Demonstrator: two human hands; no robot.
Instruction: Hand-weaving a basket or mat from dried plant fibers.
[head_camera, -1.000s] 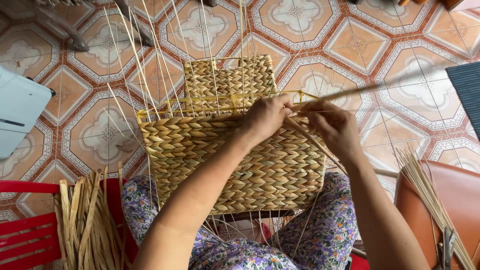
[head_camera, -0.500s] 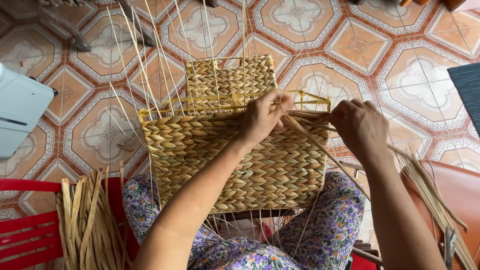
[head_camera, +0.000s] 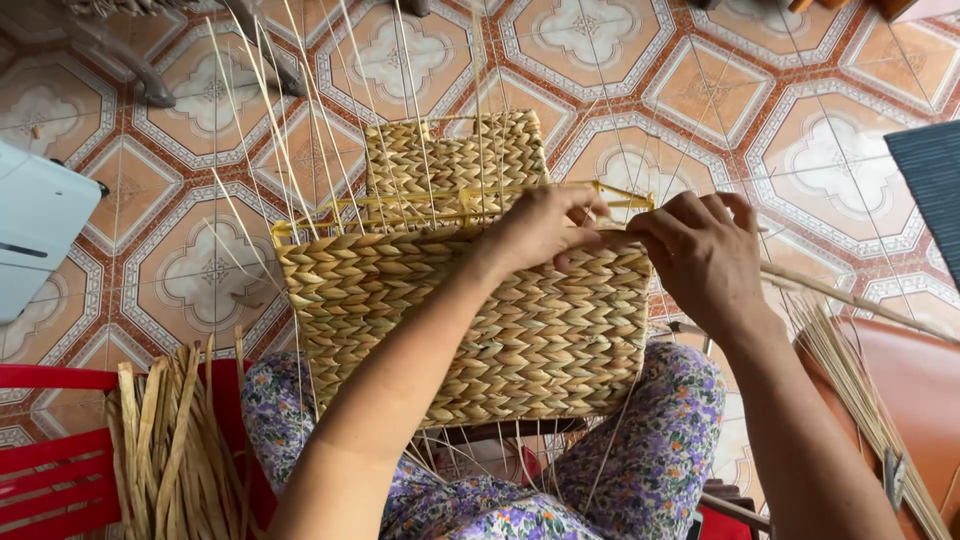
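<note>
Single head view, close, looking steeply down over the woven basket (head_camera: 465, 310) on the lap; tiled floor (head_camera: 800, 150) beyond it.

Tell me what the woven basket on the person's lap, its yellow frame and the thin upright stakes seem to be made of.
The tan woven basket looks like twisted dried plant fibre, matt: plump braided rows show. The yellow rectangular frame at its rim seems to be thin coated wire or rod, though that stays unsure. The pale thin upright stakes look like stiff split reed or similar. The left hand and right hand work at the rim.
</note>
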